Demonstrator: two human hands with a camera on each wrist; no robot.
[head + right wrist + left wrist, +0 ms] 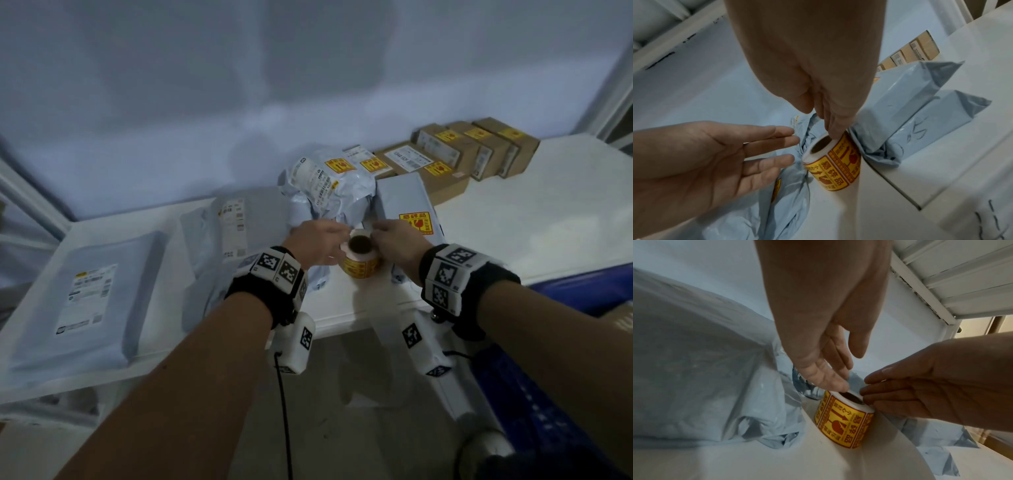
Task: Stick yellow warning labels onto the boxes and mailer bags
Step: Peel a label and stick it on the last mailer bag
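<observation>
White and dimly lit, the desk (pixel 513 219) stands against a pale wall, loaded with parcels. At the far left lies a flat grey mailer bag (pixel 89 301) with a white shipping slip and no yellow sticker. Next to it sits a second grey bag (pixel 233 233), also carrying only a shipping slip. Behind the hands a crumpled bag (pixel 325 185) shows a yellow warning label (pixel 338 165).

Near the front edge of the desk stands the roll of yellow labels (pixel 360 258) on end, its brown core facing up. The left hand (pixel 818 340) is beside the roll with straight, relaxed fingers, holding nothing; in the left wrist view its fingertips (pixel 836 384) lie at the roll's top rim. The right hand (pixel 826 91) comes down from the other side, fingers straight and together, tips touching the top edge of the roll.

Just right of the hands lies a smooth grey bag (pixel 404 198) that bears a yellow label. Farther right, a row of brown cardboard boxes (pixel 479 150) stands along the wall, each topped with a yellow label.
</observation>
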